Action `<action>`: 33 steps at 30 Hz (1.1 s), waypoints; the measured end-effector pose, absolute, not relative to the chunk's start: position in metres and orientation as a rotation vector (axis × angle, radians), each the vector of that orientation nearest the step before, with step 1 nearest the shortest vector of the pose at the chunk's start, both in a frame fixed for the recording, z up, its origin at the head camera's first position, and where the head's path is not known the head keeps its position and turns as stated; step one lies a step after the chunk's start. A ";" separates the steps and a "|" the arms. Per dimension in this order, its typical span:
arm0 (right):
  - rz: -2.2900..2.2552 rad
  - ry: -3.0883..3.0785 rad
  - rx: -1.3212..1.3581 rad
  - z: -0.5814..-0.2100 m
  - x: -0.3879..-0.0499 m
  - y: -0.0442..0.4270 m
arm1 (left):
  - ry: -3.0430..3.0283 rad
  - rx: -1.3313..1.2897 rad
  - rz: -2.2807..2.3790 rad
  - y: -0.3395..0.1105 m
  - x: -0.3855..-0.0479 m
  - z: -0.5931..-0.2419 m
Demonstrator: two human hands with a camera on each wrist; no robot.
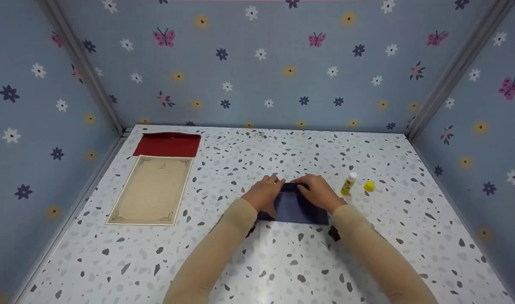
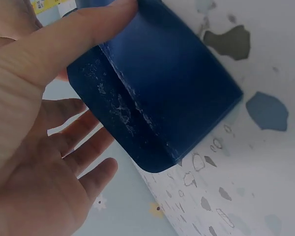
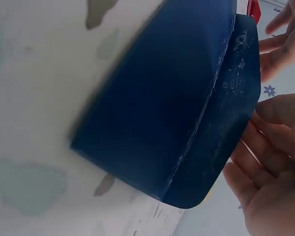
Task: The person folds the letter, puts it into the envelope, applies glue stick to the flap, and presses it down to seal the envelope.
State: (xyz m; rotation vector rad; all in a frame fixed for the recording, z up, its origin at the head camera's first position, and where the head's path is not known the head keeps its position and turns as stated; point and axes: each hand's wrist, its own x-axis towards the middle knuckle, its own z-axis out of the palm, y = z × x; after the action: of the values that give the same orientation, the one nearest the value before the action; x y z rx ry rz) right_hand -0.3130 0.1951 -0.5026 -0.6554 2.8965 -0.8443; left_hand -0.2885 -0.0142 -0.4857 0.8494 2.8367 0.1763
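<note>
A dark blue envelope (image 1: 297, 209) lies between my two hands, its flap along the far side. Whitish glue smears show on the flap (image 3: 236, 81) in the right wrist view. My left hand (image 1: 262, 193) pinches the envelope at its left part, thumb on the near face and fingers behind the flap. At the flap's edge, my right hand (image 1: 318, 193) pinches with the thumb, its other fingers behind. To the right of that hand stands a yellow glue stick (image 1: 347, 185) with a white top, and beside it a yellow cap (image 1: 369, 185).
On the left lies a beige bordered sheet of paper (image 1: 152, 190), touching or just under a red envelope (image 1: 169, 145) at its far end. The speckled white tabletop (image 1: 240, 147) is enclosed by flowered panels (image 1: 257, 63) at the back and both sides.
</note>
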 end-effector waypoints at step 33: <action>-0.341 2.882 -0.931 -0.512 -0.279 0.192 | 2.736 0.832 0.152 -0.006 -0.270 -0.493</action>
State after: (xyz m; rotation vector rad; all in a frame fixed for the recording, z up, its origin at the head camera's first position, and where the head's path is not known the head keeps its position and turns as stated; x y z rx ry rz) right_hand -0.2793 0.1917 -0.5122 -0.9314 2.8818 -0.3415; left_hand -0.2705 -0.0062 -0.4929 0.8318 2.7362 0.1521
